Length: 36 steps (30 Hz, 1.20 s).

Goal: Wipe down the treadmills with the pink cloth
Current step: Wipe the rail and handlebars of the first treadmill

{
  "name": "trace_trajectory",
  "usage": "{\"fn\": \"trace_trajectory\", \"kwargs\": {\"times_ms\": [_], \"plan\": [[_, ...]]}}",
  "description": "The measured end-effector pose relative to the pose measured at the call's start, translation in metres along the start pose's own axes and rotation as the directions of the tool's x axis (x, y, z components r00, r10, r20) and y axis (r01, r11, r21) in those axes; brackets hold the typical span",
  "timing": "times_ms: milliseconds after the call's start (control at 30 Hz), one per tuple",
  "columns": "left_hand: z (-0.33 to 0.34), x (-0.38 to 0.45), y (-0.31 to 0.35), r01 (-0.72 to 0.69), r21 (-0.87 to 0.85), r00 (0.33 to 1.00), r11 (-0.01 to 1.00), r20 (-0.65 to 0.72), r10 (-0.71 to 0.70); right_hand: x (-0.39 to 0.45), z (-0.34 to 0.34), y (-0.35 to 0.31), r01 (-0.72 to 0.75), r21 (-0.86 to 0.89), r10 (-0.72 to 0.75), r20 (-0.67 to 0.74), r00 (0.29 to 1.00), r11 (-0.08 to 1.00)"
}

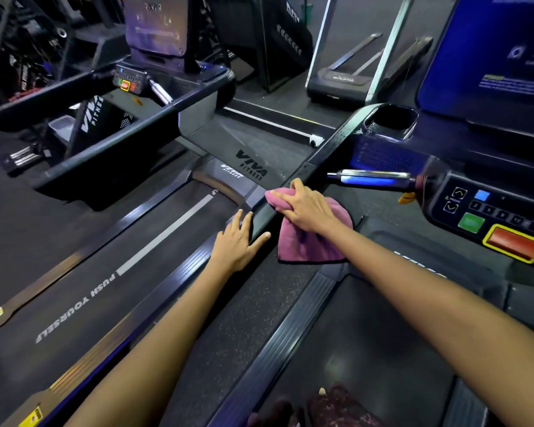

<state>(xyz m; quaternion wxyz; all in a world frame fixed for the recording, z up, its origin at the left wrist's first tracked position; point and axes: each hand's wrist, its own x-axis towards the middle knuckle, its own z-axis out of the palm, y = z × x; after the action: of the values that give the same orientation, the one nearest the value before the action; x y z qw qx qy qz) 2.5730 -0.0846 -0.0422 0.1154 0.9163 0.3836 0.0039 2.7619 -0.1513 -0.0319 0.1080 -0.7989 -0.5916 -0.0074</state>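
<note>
Right hand (305, 208) around crumpled pink cloth (309, 245)

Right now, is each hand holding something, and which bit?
The right hand grips the pink cloth by its bunched top end. The left hand holds nothing, resting on the handrail.

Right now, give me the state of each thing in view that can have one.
pink cloth: bunched, draped over the handrail.
right hand: fingers curled round the pink cloth, pressing it on the handrail.
left hand: open, flat on the handrail's near end.
console screen: lit blue.
cup holder: looks empty.
</note>
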Motion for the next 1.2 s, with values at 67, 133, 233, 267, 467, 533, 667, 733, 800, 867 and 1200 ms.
{"fn": "trace_trajectory", "kwargs": {"times_ms": [67,133,233,267,467,533,667,733,800,867,1200], "plan": [[0.001,0.009,0.006,-0.01,-0.001,1.0,1.0,0.001,0.01,0.015,0.001,-0.007,-0.047,-0.095,0.047,-0.009,0.999,0.994],[0.003,0.01,0.008,0.004,-0.008,1.0,1.0,-0.023,-0.004,0.019,0.005,-0.016,-0.046,-0.11,0.043,-0.022,0.999,0.993],[0.005,0.01,0.009,0.007,-0.034,0.999,0.999,-0.048,-0.008,0.007,0.014,-0.01,0.014,-0.001,-0.014,-0.017,1.0,1.0],[0.005,0.01,0.009,0.001,-0.033,0.999,0.999,-0.051,-0.002,0.003,0.016,-0.002,0.05,0.015,-0.05,-0.018,0.999,0.999],[0.003,0.012,0.009,-0.049,0.001,0.997,0.999,-0.054,0.049,0.034,0.008,0.017,-0.063,0.05,0.064,-0.008,0.998,0.997],[0.004,0.013,0.007,-0.078,0.033,0.994,0.996,-0.072,0.081,0.042,0.005,0.006,-0.079,0.026,0.08,-0.039,0.996,0.996],[0.007,0.013,0.008,-0.153,0.148,0.984,0.977,-0.066,0.164,0.021,0.017,0.006,0.117,0.163,-0.11,-0.052,0.993,0.98],[0.007,0.013,0.009,-0.181,0.178,0.98,0.967,-0.047,0.192,0.013,0.019,0.026,0.224,0.276,-0.201,-0.108,0.974,0.935],[0.007,0.012,0.009,-0.195,0.193,0.978,0.962,-0.034,0.205,0.02,0.016,0.044,0.207,0.325,-0.176,-0.12,0.977,0.923],[0.005,0.013,0.009,-0.216,0.202,0.974,0.955,-0.025,0.226,0.037,0.01,0.044,0.109,0.35,-0.07,-0.122,0.99,0.93],[0.005,0.01,0.01,-0.273,0.21,0.959,0.939,-0.014,0.282,0.029,0.025,0.049,0.233,0.327,-0.189,-0.162,0.969,0.916]]}}
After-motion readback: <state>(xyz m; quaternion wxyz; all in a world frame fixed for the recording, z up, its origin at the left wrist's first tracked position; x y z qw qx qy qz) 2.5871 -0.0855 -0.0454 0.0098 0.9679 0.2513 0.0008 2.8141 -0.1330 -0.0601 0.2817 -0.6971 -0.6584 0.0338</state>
